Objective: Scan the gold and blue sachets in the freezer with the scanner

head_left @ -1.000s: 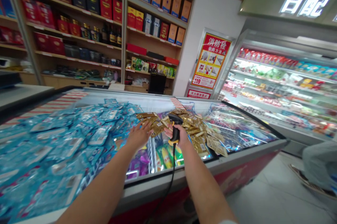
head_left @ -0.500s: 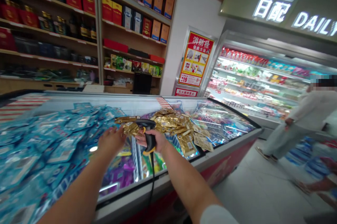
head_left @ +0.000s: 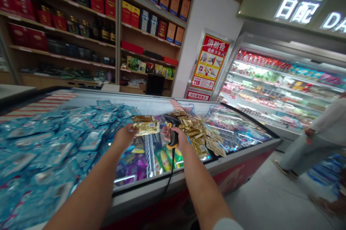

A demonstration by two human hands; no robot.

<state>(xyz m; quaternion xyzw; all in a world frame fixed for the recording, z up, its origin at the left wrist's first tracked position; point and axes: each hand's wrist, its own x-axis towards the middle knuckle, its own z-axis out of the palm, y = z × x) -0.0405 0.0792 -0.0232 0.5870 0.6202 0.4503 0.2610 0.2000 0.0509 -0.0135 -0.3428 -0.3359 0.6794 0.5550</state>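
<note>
My left hand [head_left: 125, 135] pinches the left end of a gold foil packet [head_left: 147, 128], held over the glass top of a chest freezer. A white label shows on the packet's right part. My right hand [head_left: 180, 137] is wrapped round the handle of a black and yellow barcode scanner [head_left: 173, 129], whose head points left toward the packet. A cable [head_left: 171, 172] hangs from the handle over the freezer's front edge. Another gold packet lies just behind the held one. To the right of the scanner is a heap of gold packets [head_left: 198, 132].
Many blue packets [head_left: 92, 138] cover the left of the freezer top [head_left: 224, 161]. Shelves of boxes and bottles [head_left: 81, 35] stand behind. At right are a lit refrigerated display [head_left: 270, 82] and a person [head_left: 321, 129] standing on the aisle floor.
My hands have drawn apart, with the scanner now farther right of the left hand. The gold packet now lies flatter in view with its label showing. The whole view has shifted left.
</note>
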